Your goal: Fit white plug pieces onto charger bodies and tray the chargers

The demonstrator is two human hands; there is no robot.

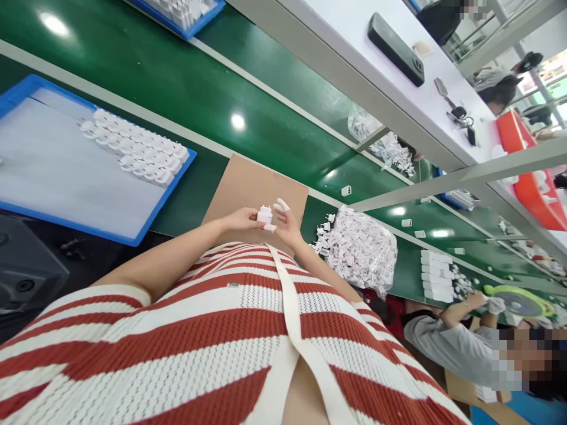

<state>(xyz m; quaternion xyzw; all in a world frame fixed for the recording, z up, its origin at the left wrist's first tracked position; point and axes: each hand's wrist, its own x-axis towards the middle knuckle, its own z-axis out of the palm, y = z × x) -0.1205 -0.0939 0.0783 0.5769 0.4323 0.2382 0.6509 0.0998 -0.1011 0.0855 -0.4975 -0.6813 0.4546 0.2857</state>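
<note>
A small white charger plug [264,215] is held between both my hands above a brown cardboard sheet [248,183]. My left hand [241,219] grips it from the left. My right hand [287,223], with white finger cots on the fingertips, pinches it from the right. A heap of white plugs in clear plastic [361,248] lies just right of my right hand. To my left, a blue tray [26,94] holds rows of finished white plugs [137,154].
A green conveyor belt [177,77] runs across behind the cardboard, with single plugs [346,190] on it. A person in grey [447,336] works at the right beside a green fan [518,301]. A white shelf overhead carries a black device [396,49].
</note>
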